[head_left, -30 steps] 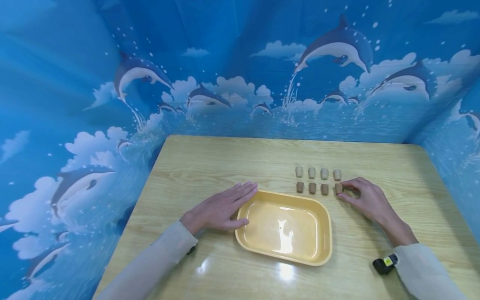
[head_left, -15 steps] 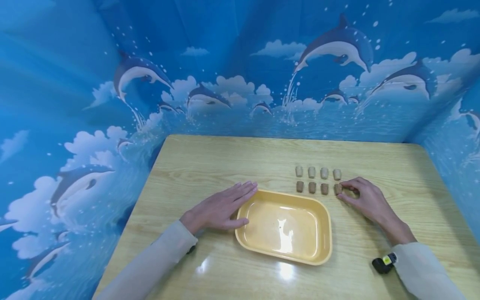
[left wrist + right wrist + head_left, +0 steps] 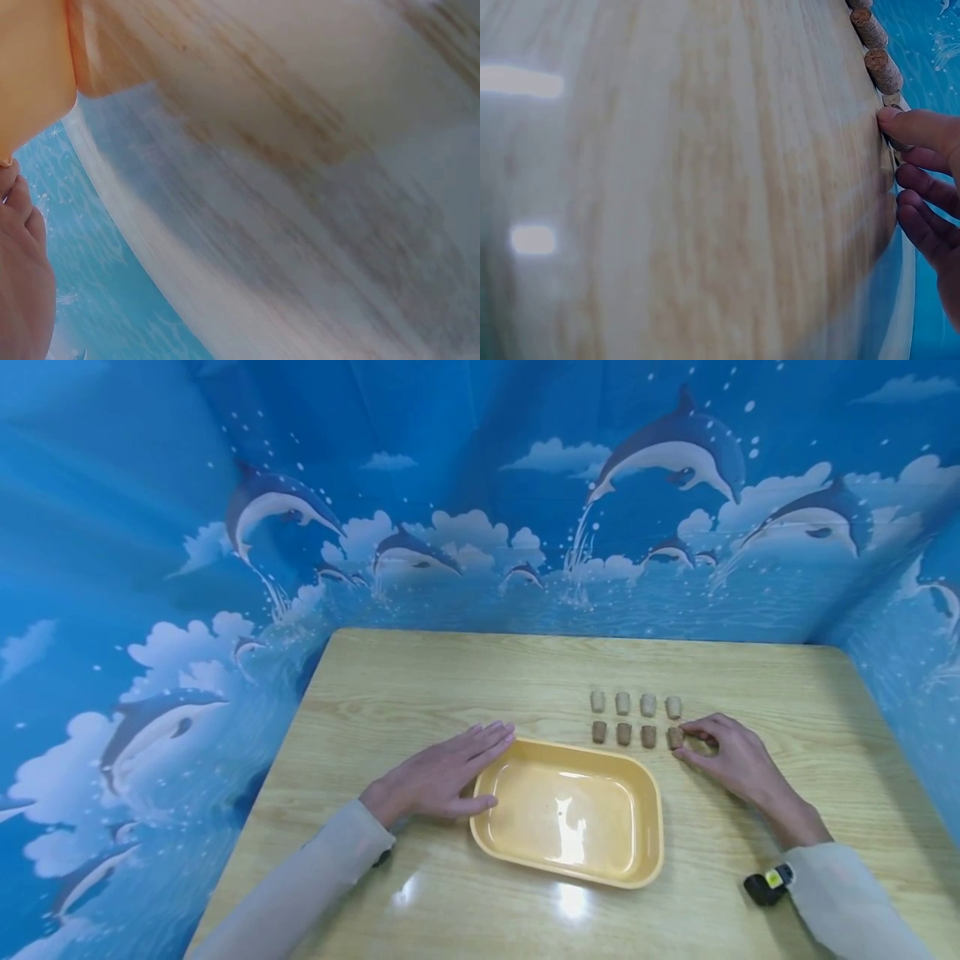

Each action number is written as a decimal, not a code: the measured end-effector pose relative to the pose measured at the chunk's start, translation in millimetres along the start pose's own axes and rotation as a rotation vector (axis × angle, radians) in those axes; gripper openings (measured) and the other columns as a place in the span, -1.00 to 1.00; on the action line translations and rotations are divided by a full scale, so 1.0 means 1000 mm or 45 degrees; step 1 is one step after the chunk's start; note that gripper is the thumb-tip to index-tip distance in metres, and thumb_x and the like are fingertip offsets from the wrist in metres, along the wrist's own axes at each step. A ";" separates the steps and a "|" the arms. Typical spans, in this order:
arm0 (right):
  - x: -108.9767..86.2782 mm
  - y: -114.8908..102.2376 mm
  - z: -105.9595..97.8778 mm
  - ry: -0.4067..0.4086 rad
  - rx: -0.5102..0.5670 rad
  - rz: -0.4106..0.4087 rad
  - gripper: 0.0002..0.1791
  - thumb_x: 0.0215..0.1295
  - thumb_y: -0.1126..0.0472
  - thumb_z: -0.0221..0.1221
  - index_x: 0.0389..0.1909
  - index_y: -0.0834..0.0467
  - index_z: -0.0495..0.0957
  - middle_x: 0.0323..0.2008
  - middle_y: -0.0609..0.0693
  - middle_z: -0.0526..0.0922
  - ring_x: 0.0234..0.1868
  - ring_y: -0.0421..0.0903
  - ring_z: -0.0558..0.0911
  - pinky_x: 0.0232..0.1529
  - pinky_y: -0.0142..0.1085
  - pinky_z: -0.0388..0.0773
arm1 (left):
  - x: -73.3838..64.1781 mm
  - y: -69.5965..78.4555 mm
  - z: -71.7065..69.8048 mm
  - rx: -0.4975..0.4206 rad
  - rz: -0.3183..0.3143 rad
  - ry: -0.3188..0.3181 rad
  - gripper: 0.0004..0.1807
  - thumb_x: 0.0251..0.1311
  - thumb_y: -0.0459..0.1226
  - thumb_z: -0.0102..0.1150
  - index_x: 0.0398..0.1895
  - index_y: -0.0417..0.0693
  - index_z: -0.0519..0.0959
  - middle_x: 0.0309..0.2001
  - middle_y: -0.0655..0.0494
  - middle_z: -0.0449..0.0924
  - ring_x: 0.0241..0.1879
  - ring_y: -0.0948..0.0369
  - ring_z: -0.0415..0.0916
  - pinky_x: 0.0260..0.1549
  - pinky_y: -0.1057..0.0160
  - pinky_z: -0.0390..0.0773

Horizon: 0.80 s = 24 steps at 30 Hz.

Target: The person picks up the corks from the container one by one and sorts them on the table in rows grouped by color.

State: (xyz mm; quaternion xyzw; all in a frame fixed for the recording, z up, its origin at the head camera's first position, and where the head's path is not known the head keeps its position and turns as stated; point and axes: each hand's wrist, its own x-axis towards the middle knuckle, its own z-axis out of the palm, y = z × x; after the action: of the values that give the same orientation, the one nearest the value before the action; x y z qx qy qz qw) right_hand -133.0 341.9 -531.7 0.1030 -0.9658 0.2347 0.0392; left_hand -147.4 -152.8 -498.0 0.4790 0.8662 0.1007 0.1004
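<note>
My right hand (image 3: 738, 760) pinches the rightmost brown cork stopper (image 3: 676, 738) between thumb and fingers, at the end of the front row. In the right wrist view, the thumb covers most of that stopper, while other brown stoppers (image 3: 884, 71) lie beyond it. Behind the brown row stands a row of pale stoppers (image 3: 648, 706). My left hand (image 3: 442, 777) lies with straight fingers over the left rim of a yellow rectangular tray (image 3: 651, 827), thumb reaching past the edge. The left wrist view shows part of the hand (image 3: 22, 262) beside the tray's wall (image 3: 34, 60).
A wood-grain table (image 3: 420, 677) bears everything, with glare spots near its front. Blue dolphin-print curtain (image 3: 480, 568) surrounds the back and sides. A small black wrist camera (image 3: 767, 888) sits at the right cuff.
The brown stopper in my right fingers has shifted very slightly left, nearer its neighbour in the row. My left hand and the tray stay in place.
</note>
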 end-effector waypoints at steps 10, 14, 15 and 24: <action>0.001 -0.002 -0.004 -0.058 0.004 0.022 -0.47 0.33 0.05 0.54 0.15 0.33 0.73 -0.07 0.20 0.72 -0.10 0.12 0.68 -0.11 0.11 0.67 | 0.000 0.000 -0.001 0.004 -0.002 -0.008 0.01 0.60 0.32 -0.12 0.84 0.12 -0.27 0.83 0.22 -0.35 0.81 0.21 -0.30 0.78 0.12 -0.05; 0.001 -0.001 -0.003 -0.051 0.008 0.026 -0.48 0.33 0.05 0.54 0.15 0.32 0.73 -0.07 0.19 0.72 -0.10 0.10 0.67 -0.11 0.05 0.65 | 0.000 0.000 0.000 0.024 0.008 0.002 0.01 0.61 0.32 -0.14 0.84 0.09 -0.26 0.83 0.20 -0.33 0.80 0.21 -0.28 0.78 0.13 -0.06; 0.000 -0.001 -0.003 -0.049 0.007 0.027 -0.48 0.32 0.05 0.54 0.15 0.32 0.73 -0.08 0.18 0.72 -0.10 0.10 0.67 -0.12 0.04 0.65 | 0.001 0.000 0.000 0.028 0.009 0.005 0.01 0.61 0.32 -0.14 0.84 0.09 -0.25 0.83 0.20 -0.32 0.80 0.21 -0.27 0.78 0.14 -0.06; 0.000 -0.002 -0.003 -0.047 0.011 0.030 -0.47 0.33 0.05 0.53 0.16 0.33 0.73 -0.06 0.21 0.71 -0.08 0.13 0.68 -0.10 0.09 0.66 | 0.001 -0.001 0.001 0.037 0.006 -0.004 0.01 0.61 0.32 -0.15 0.83 0.11 -0.29 0.83 0.22 -0.36 0.80 0.24 -0.33 0.79 0.17 -0.12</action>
State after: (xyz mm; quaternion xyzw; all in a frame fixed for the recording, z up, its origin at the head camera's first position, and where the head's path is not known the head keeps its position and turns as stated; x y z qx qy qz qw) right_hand -132.5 341.8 -528.4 0.0960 -0.9665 0.2373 0.0182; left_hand -148.4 -152.5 -499.3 0.4826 0.8663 0.0875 0.0944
